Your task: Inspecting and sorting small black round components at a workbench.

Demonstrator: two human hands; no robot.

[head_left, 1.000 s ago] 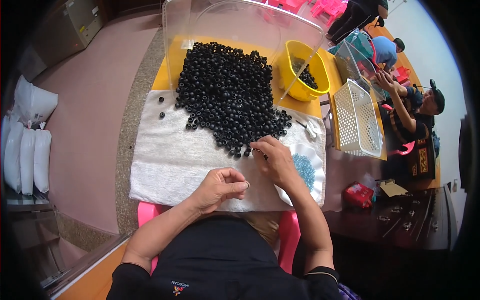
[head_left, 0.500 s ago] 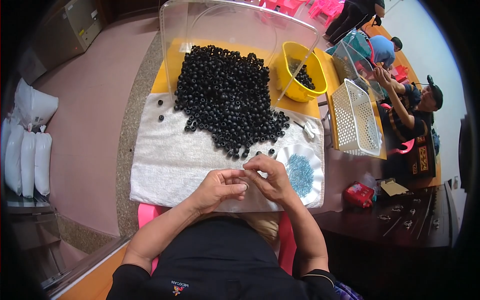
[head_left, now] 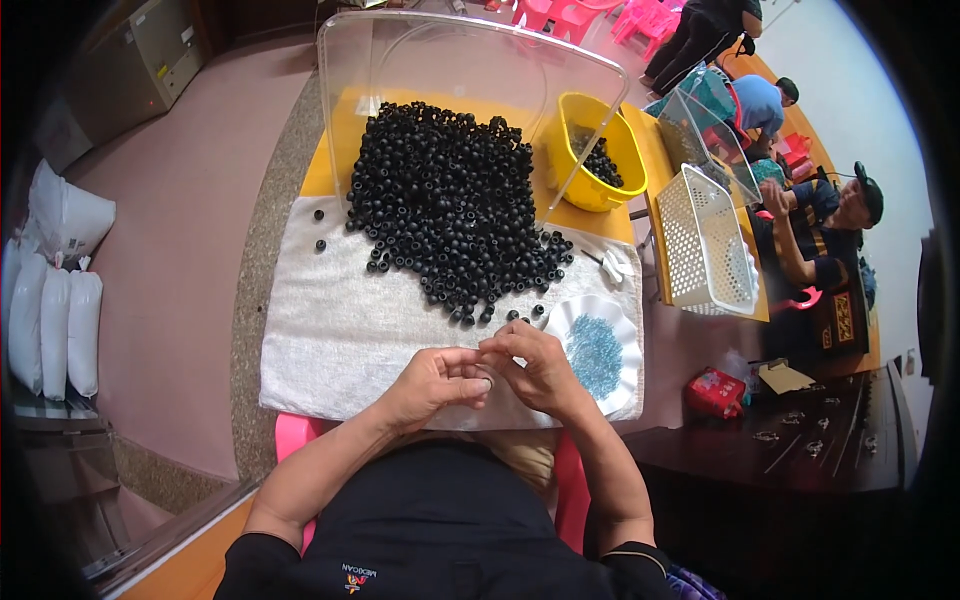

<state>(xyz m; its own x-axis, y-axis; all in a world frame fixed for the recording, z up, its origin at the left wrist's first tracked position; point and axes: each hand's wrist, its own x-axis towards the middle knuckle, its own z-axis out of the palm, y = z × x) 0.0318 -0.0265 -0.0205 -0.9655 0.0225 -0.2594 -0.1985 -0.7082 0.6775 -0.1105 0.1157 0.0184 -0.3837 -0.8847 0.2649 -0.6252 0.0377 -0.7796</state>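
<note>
My left hand (head_left: 440, 382) is closed above the front of the white towel (head_left: 320, 350), thumb and fingers curled together. Fingertip to fingertip with it, my right hand (head_left: 530, 368) is pinched shut. Whatever sits between these fingers is too small to make out. Beyond them lies a large heap of small black hollow balls (head_left: 440, 200), spilling from a clear plastic bin (head_left: 575, 70) onto the towel. Just right of my right hand stands a white scalloped plate (head_left: 629, 345) holding many tiny light-blue pieces (head_left: 594, 357).
A yellow tub (head_left: 638, 150) with more black balls stands at the back right, beside a white perforated basket (head_left: 700, 250). A small white-and-black tool (head_left: 615, 268) lies on the towel. Another person (head_left: 815, 225) sits at the right. White sacks (head_left: 55, 320) stand at left.
My right hand has shifted slightly, its fingers still against the left fingertips. The co-worker at the right has lowered their raised hands. The whole view has tilted a little.
</note>
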